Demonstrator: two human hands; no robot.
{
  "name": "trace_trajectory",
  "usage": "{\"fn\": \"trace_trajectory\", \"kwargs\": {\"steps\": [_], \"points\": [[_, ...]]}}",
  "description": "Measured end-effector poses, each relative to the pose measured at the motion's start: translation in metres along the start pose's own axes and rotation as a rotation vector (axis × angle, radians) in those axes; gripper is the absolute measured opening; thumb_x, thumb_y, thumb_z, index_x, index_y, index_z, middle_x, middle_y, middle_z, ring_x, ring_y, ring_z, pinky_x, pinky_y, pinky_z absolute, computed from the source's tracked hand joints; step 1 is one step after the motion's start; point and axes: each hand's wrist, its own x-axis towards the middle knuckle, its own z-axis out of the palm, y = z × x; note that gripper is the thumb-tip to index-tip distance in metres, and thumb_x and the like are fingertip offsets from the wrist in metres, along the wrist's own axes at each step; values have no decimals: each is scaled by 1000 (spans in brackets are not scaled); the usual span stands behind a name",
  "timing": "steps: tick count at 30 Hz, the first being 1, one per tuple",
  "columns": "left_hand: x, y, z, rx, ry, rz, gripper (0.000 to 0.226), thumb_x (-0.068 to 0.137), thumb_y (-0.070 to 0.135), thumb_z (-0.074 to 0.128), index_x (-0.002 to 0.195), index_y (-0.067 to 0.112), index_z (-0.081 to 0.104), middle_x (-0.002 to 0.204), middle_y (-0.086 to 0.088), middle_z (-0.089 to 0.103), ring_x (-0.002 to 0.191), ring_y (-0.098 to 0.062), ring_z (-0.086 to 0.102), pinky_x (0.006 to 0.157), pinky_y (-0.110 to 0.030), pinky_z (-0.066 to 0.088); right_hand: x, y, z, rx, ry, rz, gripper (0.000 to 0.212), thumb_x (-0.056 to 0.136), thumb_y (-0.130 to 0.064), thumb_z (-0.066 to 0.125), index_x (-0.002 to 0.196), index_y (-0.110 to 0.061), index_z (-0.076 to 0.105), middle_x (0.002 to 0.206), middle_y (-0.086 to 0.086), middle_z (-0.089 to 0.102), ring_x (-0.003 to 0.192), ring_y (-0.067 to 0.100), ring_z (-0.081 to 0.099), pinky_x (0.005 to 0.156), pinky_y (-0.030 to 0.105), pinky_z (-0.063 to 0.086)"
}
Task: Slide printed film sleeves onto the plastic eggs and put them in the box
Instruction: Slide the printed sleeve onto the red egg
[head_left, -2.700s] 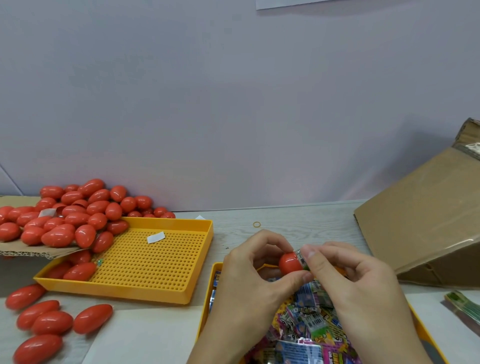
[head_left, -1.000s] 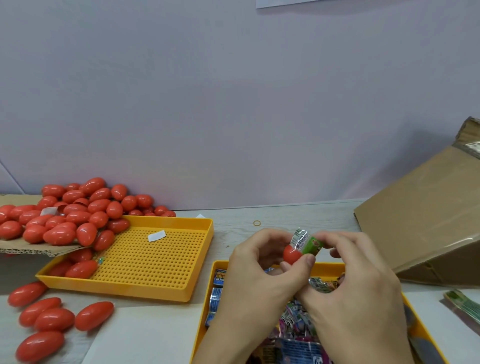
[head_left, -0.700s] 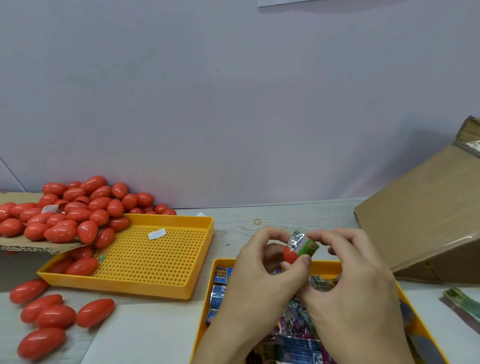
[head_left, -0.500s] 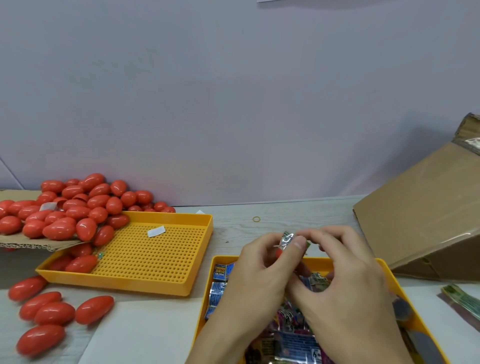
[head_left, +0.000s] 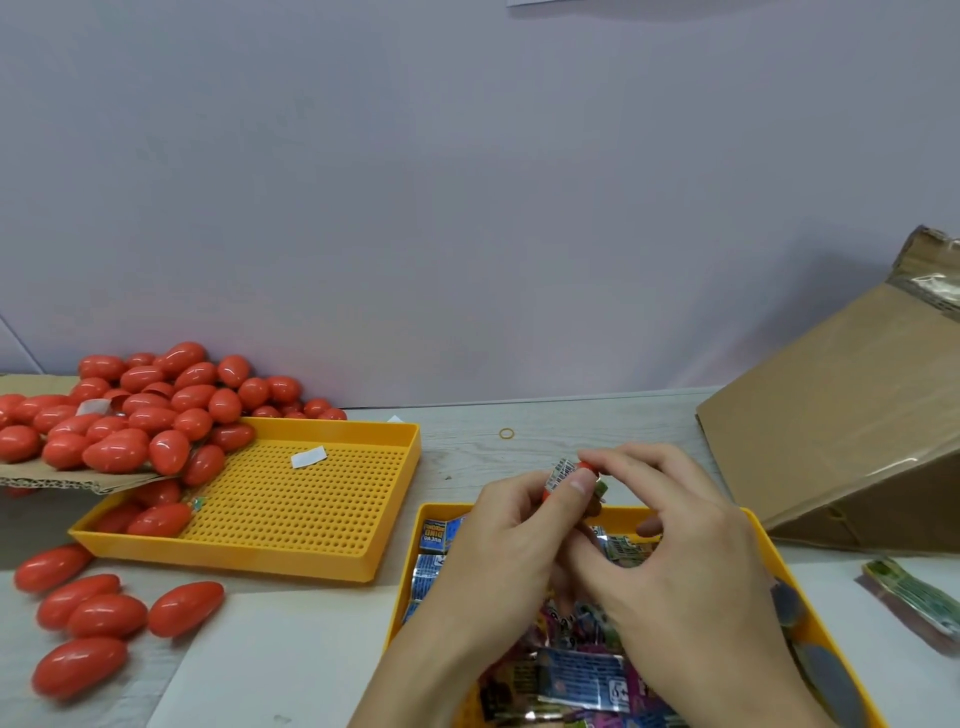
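Observation:
Both hands hold one red plastic egg (head_left: 584, 466) just above the near yellow tray (head_left: 756, 530). A printed film sleeve (head_left: 560, 474) covers most of that egg. My left hand (head_left: 498, 540) pinches it from the left with thumb and fingers. My right hand (head_left: 675, 551) grips it from the right, fingertips on the egg's red tip. The tray below holds a heap of flat printed sleeves (head_left: 576, 670). The brown cardboard box (head_left: 852, 415) lies tilted at the right.
A pile of bare red eggs (head_left: 145, 410) sits on cardboard at the far left, spilling into a perforated yellow tray (head_left: 291, 499). Several loose eggs (head_left: 104, 613) lie near the front left. A small bundle of sleeves (head_left: 914, 597) lies at the right edge.
The sleeve has slid further along the egg, now covering most of it. Both hands turned the egg and dropped slightly toward the near tray.

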Motion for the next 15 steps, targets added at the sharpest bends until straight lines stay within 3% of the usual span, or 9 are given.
{"fn": "trace_trajectory", "kwargs": {"steps": [3,7,15], "points": [[0,3,1,-179,-36,-46,44,87,50,57,88,7,68,68,-13,62,48,-19,52,45,-26,42,3,-3,-3,68,-9,-51,38,74,-36,77,112,-32,69,105,-24,61,98,0,59,78,10,45],[-2,8,2,-412,-116,-108,43,89,50,54,82,9,68,67,-14,61,49,-16,50,42,-22,37,4,-8,-7,132,2,-110,43,70,-37,75,113,-34,68,104,-27,64,101,-6,60,81,5,42],[-5,7,0,-424,-124,-158,40,89,45,62,76,8,66,66,-19,60,41,-18,50,37,-22,40,3,-2,-5,108,-94,-140,41,77,-33,71,117,-26,67,107,-24,63,106,-3,58,86,4,38]]}}
